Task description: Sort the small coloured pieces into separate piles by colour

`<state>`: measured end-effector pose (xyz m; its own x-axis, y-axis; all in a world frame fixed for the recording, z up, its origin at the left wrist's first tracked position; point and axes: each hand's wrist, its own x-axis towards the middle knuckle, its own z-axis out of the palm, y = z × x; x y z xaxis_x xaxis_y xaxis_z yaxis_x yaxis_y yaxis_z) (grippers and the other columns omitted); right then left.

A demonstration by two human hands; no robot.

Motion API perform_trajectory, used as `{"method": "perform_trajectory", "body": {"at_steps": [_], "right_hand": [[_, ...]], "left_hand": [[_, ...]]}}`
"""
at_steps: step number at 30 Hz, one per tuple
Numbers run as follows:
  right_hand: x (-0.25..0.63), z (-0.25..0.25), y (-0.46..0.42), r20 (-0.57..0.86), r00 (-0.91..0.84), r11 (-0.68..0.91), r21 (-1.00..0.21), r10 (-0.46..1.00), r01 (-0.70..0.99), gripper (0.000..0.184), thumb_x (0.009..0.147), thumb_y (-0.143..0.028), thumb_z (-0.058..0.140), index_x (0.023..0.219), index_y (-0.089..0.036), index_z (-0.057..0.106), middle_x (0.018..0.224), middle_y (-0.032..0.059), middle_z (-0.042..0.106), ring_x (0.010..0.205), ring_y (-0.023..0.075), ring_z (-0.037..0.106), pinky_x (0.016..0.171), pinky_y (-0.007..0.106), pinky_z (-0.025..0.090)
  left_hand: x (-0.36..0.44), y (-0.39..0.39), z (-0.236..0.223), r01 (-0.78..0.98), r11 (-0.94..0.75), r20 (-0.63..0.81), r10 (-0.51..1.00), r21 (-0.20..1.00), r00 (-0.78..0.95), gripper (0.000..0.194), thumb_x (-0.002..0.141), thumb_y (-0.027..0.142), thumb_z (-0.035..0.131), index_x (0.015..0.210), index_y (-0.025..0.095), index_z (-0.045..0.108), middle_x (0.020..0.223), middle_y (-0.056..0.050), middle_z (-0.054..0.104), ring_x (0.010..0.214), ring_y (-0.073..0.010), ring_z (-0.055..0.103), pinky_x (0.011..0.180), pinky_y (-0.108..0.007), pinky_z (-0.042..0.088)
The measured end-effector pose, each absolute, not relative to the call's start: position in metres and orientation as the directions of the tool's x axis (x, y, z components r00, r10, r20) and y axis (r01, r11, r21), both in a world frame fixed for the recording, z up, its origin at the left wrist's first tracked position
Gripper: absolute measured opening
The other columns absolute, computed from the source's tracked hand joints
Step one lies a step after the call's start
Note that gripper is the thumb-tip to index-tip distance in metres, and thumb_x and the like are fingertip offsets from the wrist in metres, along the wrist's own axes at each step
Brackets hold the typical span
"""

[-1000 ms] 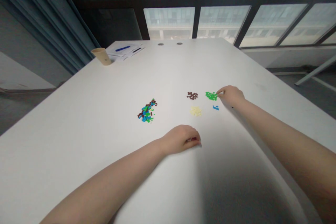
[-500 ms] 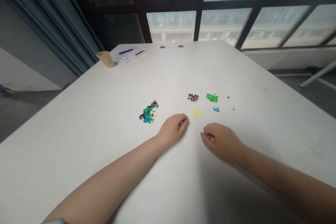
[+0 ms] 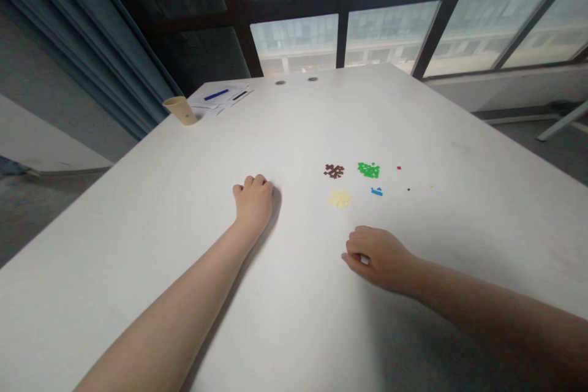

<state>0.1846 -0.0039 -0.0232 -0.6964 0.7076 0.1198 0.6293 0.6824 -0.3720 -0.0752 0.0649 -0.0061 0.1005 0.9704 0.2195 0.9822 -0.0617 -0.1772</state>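
Left hand (image 3: 252, 203) curled, fingers together, resting on white surface (image 3: 114, 245), nothing visible in it. Right hand (image 3: 379, 259) curled too, cannot tell if it holds anything. Green bricks (image 3: 369, 169), brown bricks (image 3: 334, 171), cream bricks (image 3: 340, 199), blue bricks (image 3: 376, 192) lie at right hand's 12 o'clock: probably tiny, light, stiff, easily scattered; pinch by edges with fingertips.

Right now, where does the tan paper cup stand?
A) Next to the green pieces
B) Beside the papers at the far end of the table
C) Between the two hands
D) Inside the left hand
B: the tan paper cup stands near the far end of the white table, just left of the papers, away from the left hand and the right hand.
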Motion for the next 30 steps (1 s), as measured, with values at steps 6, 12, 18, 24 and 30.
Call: {"method": "perform_trajectory", "body": {"at_steps": [6,12,18,24,30], "right_hand": [[0.185,-0.022,-0.004,0.121,-0.689,0.672,-0.393,0.715,0.628,0.025,0.079,-0.023,0.045,0.056,-0.018,0.036,0.057,-0.0014,0.046,0.061,0.0120,0.038,0.056,0.026,0.023],[0.186,-0.020,-0.005,0.121,-0.688,0.670,-0.399,0.716,0.626,0.025,0.079,-0.024,0.045,0.056,-0.018,0.036,0.057,-0.0016,0.046,0.060,0.0117,0.037,0.056,0.026,0.023],[0.185,-0.019,-0.004,0.120,-0.689,0.671,-0.395,0.715,0.628,0.025,0.080,-0.023,0.044,0.056,-0.018,0.038,0.058,-0.0010,0.047,0.060,0.0115,0.038,0.056,0.026,0.023],[0.184,-0.019,-0.005,0.123,-0.687,0.672,-0.387,0.716,0.632,0.025,0.080,-0.023,0.045,0.056,-0.018,0.039,0.058,-0.0010,0.048,0.060,0.0115,0.038,0.056,0.026,0.024],[0.185,-0.019,-0.004,0.114,-0.686,0.669,-0.385,0.719,0.636,0.024,0.079,-0.023,0.045,0.056,-0.018,0.040,0.058,-0.0009,0.048,0.060,0.0115,0.038,0.055,0.026,0.023]], "left_hand": [[-0.075,0.065,-0.006,0.974,-0.057,0.205,0.973,-0.221,0.103,0.032,0.083,0.015,0.029,0.083,0.015,0.061,0.090,-0.011,0.061,0.087,-0.0279,0.048,0.067,-0.039,0.032],[-0.074,0.064,-0.006,0.971,-0.069,0.189,0.975,-0.227,0.113,0.032,0.083,0.014,0.028,0.088,0.015,0.060,0.089,-0.010,0.061,0.086,-0.0270,0.050,0.067,-0.038,0.034],[-0.074,0.067,-0.005,0.988,-0.150,0.228,0.961,-0.044,0.156,0.030,0.082,0.013,0.031,0.090,0.012,0.060,0.089,-0.011,0.059,0.084,-0.0227,0.054,0.071,-0.033,0.040],[-0.060,0.058,-0.006,0.951,-0.302,0.241,0.930,0.063,0.279,0.031,0.081,0.009,0.032,0.095,0.013,0.059,0.093,-0.010,0.059,0.087,-0.0193,0.054,0.077,-0.030,0.042],[-0.066,0.056,0.000,0.985,-0.156,0.206,0.964,-0.073,0.168,0.034,0.082,0.011,0.031,0.100,0.018,0.059,0.097,-0.011,0.060,0.091,-0.0261,0.052,0.072,-0.038,0.039]]}}
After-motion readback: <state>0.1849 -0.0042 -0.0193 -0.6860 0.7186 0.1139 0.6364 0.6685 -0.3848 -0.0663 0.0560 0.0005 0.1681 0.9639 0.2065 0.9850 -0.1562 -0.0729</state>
